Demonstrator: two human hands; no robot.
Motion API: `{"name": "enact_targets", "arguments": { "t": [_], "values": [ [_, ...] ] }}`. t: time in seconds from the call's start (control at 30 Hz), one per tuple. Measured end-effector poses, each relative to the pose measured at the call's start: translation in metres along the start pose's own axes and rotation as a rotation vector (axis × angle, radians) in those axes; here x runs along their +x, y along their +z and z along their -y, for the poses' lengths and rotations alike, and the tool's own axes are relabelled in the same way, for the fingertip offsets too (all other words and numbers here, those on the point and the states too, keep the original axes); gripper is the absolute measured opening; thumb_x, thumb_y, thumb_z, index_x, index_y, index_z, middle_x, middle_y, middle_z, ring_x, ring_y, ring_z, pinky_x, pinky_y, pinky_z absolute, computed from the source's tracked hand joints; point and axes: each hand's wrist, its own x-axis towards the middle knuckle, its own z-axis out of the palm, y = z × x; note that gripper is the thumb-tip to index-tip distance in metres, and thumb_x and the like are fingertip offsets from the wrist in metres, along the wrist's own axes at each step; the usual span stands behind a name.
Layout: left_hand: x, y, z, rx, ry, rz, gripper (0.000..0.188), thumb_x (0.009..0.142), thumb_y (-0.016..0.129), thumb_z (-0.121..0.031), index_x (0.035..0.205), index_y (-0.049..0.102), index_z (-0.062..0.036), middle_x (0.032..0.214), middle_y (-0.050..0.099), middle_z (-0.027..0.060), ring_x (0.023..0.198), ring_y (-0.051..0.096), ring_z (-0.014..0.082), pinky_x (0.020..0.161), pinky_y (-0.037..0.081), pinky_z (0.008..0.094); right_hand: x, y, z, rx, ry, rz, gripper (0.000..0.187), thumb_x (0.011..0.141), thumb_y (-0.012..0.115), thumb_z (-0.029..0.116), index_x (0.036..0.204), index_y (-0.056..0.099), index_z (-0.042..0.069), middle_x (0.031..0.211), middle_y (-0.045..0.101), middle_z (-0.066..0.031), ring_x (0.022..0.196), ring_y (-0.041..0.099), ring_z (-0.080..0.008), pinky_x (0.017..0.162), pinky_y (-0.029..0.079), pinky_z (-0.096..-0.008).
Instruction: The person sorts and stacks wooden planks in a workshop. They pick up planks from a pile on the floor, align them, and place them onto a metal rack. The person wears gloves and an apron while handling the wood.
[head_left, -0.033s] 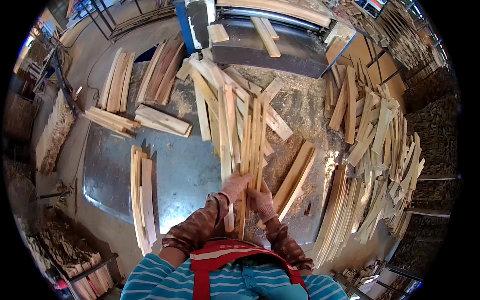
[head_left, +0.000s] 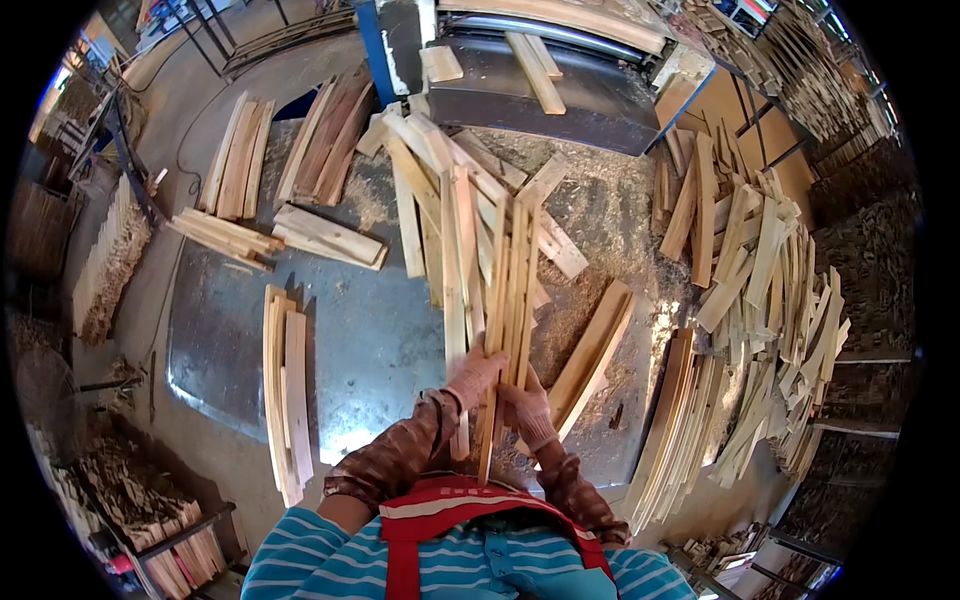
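Note:
Several long, narrow wooden slats (head_left: 516, 290) stand out away from me in a loose bundle, held by both hands. My left hand (head_left: 478, 375), in a pale pinkish glove, is closed around their left side. Just nearer and to the right, my right hand (head_left: 527, 407), gloved alike, is closed on the right side of the bundle. Some fingers are hidden behind the wood. Beneath and beyond the bundle lies a heap of crossed boards (head_left: 432, 160) on a dark metal tabletop (head_left: 375, 330). Another pair of boards (head_left: 592, 355) rests at a slant right of my right hand.
A short stack of slats (head_left: 287, 390) lies to the left, with more board stacks (head_left: 237, 160) behind it. At the far side stands a machine (head_left: 560, 85) with boards on its bed. A large jumbled pile of slats (head_left: 755, 280) fills the right. Sawdust covers part of the tabletop.
The held slats have drawn closer together, and their far ends have shifted slightly to the right. Both hands keep their hold in nearly the same place.

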Motion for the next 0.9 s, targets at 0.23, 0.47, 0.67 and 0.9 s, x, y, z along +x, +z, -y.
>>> {"name": "enact_targets", "arguments": {
  "t": [0.23, 0.47, 0.67, 0.9],
  "values": [
    [-0.076, 0.007, 0.105, 0.016, 0.313, 0.041, 0.064, 0.096, 0.062, -0.024, 0.148, 0.03, -0.0043, 0.117, 0.06, 0.0105, 0.114, 0.055, 0.0207, 0.098, 0.048, 0.0361, -0.107, -0.04, -0.07, -0.021, 0.066, 0.076, 0.061, 0.092, 0.068, 0.006, 0.145, 0.039, 0.003, 0.123, 0.064, -0.0108, 0.107, 0.064, -0.0194, 0.091, 0.054, -0.033],
    [-0.121, 0.026, 0.034, 0.088, 0.195, -0.165, 0.097, 0.072, 0.083, -0.022, 0.148, 0.028, -0.0015, 0.118, 0.061, 0.0175, 0.108, 0.061, 0.0276, 0.096, 0.051, 0.0371, -0.107, 0.011, -0.033, -0.054, -0.067, 0.09, 0.046, 0.094, 0.069, 0.007, 0.133, 0.045, 0.008, 0.119, 0.063, -0.0081, 0.107, 0.063, -0.0183, 0.087, 0.056, -0.0314],
    [-0.151, -0.029, 0.027, -0.389, 0.432, -0.29, 0.104, 0.068, 0.09, -0.025, 0.151, 0.029, -0.0074, 0.125, 0.056, 0.017, 0.113, 0.058, 0.0266, 0.092, 0.054, 0.0376, -0.085, 0.048, -0.061, -0.213, -0.048, 0.305, 0.051, 0.095, 0.066, 0.008, 0.139, 0.04, 0.008, 0.12, 0.064, -0.0126, 0.106, 0.064, -0.0193, 0.087, 0.055, -0.0311],
    [-0.152, -0.127, 0.097, 0.663, -0.248, -0.827, 0.088, 0.065, 0.086, -0.045, 0.133, 0.046, -0.0061, 0.131, 0.049, 0.0196, 0.124, 0.049, 0.0382, 0.105, 0.043, 0.0463, -0.05, 0.101, -0.129, -1.72, 0.032, 0.968, 0.05, 0.094, 0.057, 0.04, 0.136, 0.05, 0.013, 0.124, 0.062, -0.025, 0.105, 0.065, -0.0412, 0.092, 0.052, -0.044]
  ]
}}
